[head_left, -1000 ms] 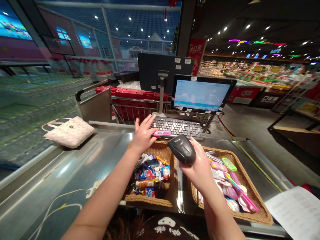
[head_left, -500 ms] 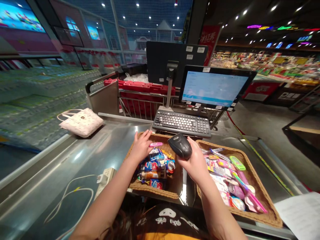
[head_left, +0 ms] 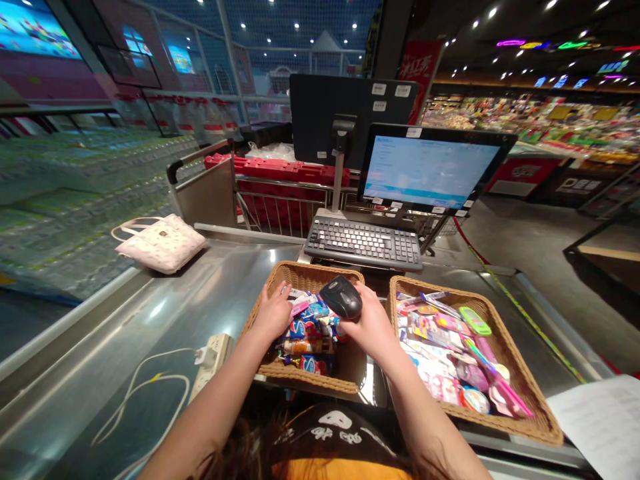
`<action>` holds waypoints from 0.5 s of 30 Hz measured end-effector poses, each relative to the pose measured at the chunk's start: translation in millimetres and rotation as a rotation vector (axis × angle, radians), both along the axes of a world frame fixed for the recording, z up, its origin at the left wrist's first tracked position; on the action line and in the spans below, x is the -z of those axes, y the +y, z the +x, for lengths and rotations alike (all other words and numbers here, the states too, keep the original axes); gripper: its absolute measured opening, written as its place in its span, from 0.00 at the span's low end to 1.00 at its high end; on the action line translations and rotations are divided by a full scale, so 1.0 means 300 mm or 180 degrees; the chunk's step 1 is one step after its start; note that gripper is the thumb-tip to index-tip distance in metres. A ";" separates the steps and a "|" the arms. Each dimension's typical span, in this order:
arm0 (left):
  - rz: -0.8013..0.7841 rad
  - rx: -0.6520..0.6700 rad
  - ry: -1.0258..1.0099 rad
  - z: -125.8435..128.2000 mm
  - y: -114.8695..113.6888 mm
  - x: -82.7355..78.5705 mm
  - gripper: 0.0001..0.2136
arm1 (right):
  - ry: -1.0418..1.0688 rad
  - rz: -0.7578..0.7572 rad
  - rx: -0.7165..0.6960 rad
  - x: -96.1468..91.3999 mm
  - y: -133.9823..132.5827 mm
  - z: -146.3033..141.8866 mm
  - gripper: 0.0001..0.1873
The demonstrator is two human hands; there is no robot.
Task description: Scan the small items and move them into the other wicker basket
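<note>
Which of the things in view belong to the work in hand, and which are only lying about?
In the work, it seems:
scanner, held in the right hand
pink item, at the left hand
left basket, beneath both hands

Apparently just lying about:
bag
power strip
paper

- Left of the left hand (head_left: 275, 315), beyond the left basket's (head_left: 313, 379) rim, bare steel counter (head_left: 225, 287) gives sideways room until the pale bag (head_left: 163, 243).
- Nearer the body from that hand, the power strip (head_left: 214, 357) and white cable (head_left: 175, 381) obstruct a low pass.
- Between the hands, the black scanner (head_left: 341, 297) in the right hand (head_left: 371, 323) blocks a straight crossing; packets (head_left: 307, 330) limit the drop.
- Right of the right hand, a narrow gap lies before the right basket (head_left: 536, 395).
- Ahead of the grip: basket rim, keyboard (head_left: 363, 241), then monitor (head_left: 427, 172).
- Above both hands, open air.
</note>
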State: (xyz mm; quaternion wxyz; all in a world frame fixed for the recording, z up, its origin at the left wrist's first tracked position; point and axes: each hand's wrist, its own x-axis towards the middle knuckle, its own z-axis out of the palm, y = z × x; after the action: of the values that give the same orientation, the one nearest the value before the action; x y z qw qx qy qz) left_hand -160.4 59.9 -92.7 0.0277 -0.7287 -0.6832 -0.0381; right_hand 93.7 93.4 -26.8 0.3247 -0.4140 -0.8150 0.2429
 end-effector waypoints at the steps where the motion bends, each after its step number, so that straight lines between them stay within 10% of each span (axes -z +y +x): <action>1: 0.0048 0.0051 -0.0011 0.010 0.000 -0.007 0.04 | -0.0005 -0.0005 0.0012 0.002 -0.002 0.005 0.22; 7: 0.0374 0.0575 -0.0413 0.183 0.073 -0.097 0.19 | 0.0198 0.0112 0.0418 -0.028 -0.020 0.112 0.28; 15: 0.0111 0.1969 -0.0779 0.633 0.249 -0.119 0.34 | 0.0438 0.0624 0.1281 -0.167 -0.079 0.388 0.20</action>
State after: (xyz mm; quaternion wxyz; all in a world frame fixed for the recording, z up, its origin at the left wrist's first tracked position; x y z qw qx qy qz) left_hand 29.6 134.6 -57.0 -0.0550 -0.8910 -0.4271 -0.1436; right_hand 210.1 69.7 23.2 0.4601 -0.5171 -0.7117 0.1205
